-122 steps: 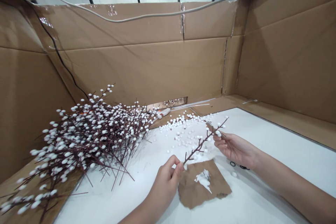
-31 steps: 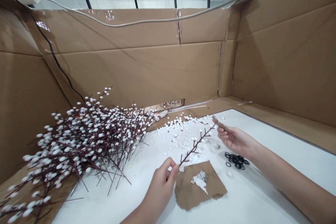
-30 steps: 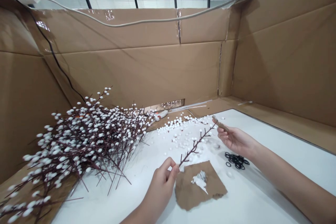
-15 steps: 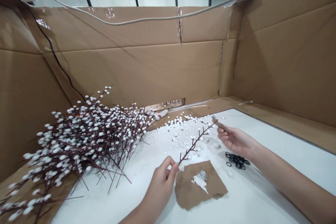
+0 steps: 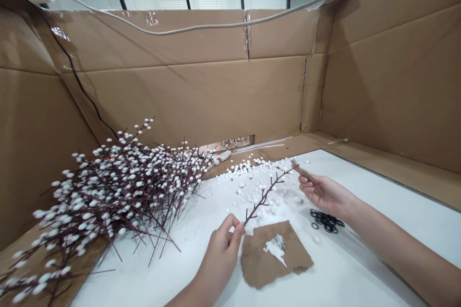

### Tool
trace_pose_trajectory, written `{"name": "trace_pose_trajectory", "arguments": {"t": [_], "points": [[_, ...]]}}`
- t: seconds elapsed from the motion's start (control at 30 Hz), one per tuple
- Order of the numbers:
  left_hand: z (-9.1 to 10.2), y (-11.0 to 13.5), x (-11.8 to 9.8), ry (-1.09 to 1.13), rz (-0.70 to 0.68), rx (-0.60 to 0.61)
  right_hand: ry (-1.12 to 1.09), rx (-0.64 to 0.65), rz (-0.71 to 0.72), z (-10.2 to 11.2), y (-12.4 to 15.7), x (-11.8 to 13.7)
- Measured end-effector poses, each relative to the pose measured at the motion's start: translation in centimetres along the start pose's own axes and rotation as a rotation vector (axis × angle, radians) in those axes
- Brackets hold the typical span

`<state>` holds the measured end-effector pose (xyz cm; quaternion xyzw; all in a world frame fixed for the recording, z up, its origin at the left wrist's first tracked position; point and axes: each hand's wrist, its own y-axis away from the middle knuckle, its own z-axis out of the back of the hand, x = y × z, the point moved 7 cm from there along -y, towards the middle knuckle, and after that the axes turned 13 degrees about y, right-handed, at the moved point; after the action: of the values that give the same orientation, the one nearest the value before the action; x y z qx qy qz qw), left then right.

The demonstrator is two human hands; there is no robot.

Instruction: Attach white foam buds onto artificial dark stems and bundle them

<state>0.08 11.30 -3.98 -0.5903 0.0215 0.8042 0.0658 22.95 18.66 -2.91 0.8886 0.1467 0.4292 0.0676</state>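
Between thumb and finger, my left hand (image 5: 223, 244) pinches the lower end of a bare dark brown artificial twig (image 5: 264, 196), which slants up to the right. My right hand (image 5: 324, 192) grips a small strip of cardboard (image 5: 301, 171); its far end is at the twig's tip and appears to touch it. Just right of my left hand lies a torn cardboard piece (image 5: 259, 268) bearing a smear of white glue-like paste (image 5: 276, 251). Loose white foam balls (image 5: 241, 169) are scattered behind the twig.
At left lies a large heap of twigs with white berries (image 5: 126, 192). Black rubber rings (image 5: 327, 221) sit beneath my right forearm. A glue gun (image 5: 221, 157) rests near the back cardboard wall (image 5: 180, 96). Cardboard walls enclose the white board (image 5: 378, 201). A cable (image 5: 201, 26) hangs across the back.
Almost nothing differs. The twig's middle has shifted very slightly to the left, while both hands stay nearly in place with their grips unchanged.
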Motion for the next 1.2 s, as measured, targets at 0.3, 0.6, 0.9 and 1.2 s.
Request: {"name": "trace_pose_trajectory", "arguments": {"t": [0.3,0.6,0.9,1.2], "points": [[0.07,0.05,-0.18,-0.001,-0.012,-0.004,0.01,0.005,0.007,0.16,-0.04,0.01],[0.01,-0.05,-0.1,0.012,-0.009,-0.014,0.011,0.008,0.011,0.18,-0.11,-0.09],[0.07,0.15,-0.42,0.027,0.001,-0.031,0.01,0.017,0.007,0.09,-0.09,-0.16],[0.14,0.15,-0.47,0.021,-0.003,-0.038,0.026,0.015,0.008,-0.22,0.36,0.02]]}}
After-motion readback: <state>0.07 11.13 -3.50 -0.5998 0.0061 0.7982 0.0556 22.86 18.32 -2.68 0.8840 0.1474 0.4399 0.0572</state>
